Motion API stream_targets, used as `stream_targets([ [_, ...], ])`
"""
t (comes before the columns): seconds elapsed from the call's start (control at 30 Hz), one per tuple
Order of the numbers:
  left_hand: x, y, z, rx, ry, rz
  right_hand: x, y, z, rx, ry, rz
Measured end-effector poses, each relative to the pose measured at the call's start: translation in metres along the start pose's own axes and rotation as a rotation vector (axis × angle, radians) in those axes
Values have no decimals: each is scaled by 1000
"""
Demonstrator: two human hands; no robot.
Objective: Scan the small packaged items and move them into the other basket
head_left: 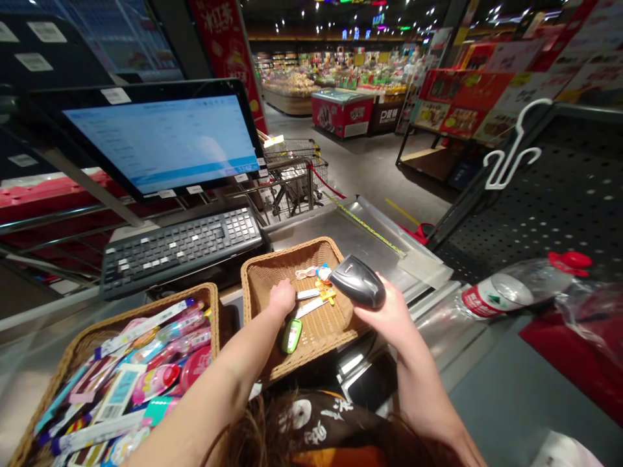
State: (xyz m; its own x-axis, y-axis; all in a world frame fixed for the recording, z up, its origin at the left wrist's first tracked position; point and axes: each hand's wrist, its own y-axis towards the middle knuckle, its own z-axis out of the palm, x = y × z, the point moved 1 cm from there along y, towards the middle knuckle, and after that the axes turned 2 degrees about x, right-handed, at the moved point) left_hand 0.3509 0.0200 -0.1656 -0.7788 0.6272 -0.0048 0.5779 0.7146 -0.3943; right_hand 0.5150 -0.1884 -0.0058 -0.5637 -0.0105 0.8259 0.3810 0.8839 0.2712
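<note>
My right hand (382,308) is wrapped round a black and grey handheld barcode scanner (357,280), held over the right side of a wicker basket (257,263). Inside that basket is my left hand (283,296), its fingers curled closed; what they hold, if anything, is hidden. Close by its fingertips lies a narrow white strip-like item (307,294). Further right in the basket are a longer white piece with a yellow end (314,305) and small colourful items (322,274). A green packet (292,335) rests against the near left wall.
A second wicker basket (214,311), heaped with candy-like packages, stands at left. Behind it are a keyboard (182,245) and a lit monitor (165,139). A metal counter (335,227) extends ahead. A large bottle with a red cap (511,292) lies at right.
</note>
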Motion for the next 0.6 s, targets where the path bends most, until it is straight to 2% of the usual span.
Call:
stream_targets([
  [0.2,-4,3,-32,34,-49,6,-3,-6,-3,-21,-66,-15],
  [0.33,4,6,-47,174,-139,-34,-1,-4,-1,-10,-65,-36],
  [0.4,10,6,-50,246,-205,-28,0,-3,1,-1,-62,-55],
  [0.47,13,4,-51,268,-262,-23,1,-2,3,1,-58,-72],
  [0.6,14,-1,-47,197,-306,-71,5,-3,4,-8,-63,-79],
])
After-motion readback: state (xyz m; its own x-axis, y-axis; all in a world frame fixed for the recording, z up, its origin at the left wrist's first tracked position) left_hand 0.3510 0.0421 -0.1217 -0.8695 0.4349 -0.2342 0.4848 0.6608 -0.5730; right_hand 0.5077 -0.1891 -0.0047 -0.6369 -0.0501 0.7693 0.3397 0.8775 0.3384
